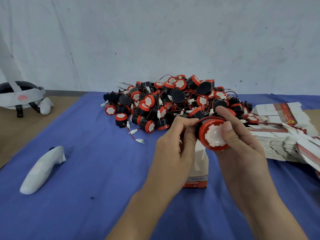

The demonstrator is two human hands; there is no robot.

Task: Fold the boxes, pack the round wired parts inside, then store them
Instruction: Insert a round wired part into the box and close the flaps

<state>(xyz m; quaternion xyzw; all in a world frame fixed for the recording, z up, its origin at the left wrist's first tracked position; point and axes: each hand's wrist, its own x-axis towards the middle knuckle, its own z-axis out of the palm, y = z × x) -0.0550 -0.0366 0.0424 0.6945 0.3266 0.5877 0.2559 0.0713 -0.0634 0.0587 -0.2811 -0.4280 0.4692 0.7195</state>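
My right hand (242,144) grips a round black part with a red rim and white centre (212,135), held above the table. My left hand (174,144) pinches that part's red and black wire at its left side. Below and between my hands stands a folded white box with a red band (199,172), partly hidden by my left hand. A big pile of the same round wired parts (173,101) lies behind. A stack of flat unfolded boxes (280,134) lies at the right.
A blue cloth (86,170) covers the table. A white handheld controller (43,168) lies at the left on the cloth. A headset with straps (20,96) sits at the far left on the bare tabletop. A grey wall stands behind the pile.
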